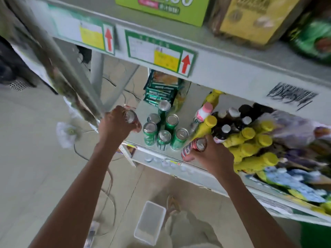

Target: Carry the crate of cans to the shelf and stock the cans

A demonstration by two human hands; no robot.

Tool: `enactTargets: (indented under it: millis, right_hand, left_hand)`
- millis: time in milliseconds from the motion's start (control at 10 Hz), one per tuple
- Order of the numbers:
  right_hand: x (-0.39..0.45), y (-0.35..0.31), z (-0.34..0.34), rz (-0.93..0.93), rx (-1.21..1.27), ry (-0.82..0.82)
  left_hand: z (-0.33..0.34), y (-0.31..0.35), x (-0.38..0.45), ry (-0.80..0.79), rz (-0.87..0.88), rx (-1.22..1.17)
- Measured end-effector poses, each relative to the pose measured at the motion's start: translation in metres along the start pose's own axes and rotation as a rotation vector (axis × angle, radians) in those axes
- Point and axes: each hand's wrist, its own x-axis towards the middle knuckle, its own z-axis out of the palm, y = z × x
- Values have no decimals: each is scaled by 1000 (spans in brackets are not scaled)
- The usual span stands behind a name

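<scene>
Several green cans [163,127] stand upright in a cluster on the white shelf [197,169]. My left hand [116,125] is shut on a dark red can [131,119], held just left of the green cluster over the shelf's left end. My right hand [213,154] grips a red can [194,147] at the shelf's front edge, to the right of the green cans. On the floor below, near my feet, lies a clear plastic crate [150,222]; it looks empty.
Yellow-capped bottles [250,140] and dark bottles crowd the shelf right of the cans. Green packets [161,90] are stacked behind them. The upper shelf [223,67] with price labels overhangs closely. A metal post [71,77] rises at left. Cables [107,176] trail on the floor.
</scene>
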Motion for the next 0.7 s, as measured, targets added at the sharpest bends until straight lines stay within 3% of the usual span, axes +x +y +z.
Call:
enactTargets:
  millis: [400,600,700]
  right_hand:
    - [49,7,21,59,7,-56]
    - [38,-5,24,128,91,-75]
    - [16,-3,26,153,125,-32]
  left_hand:
    - [65,-5,68,-210,37,107]
    - [69,-18,65,-224,71,55]
    - [69,-40,41,-115,158,-43]
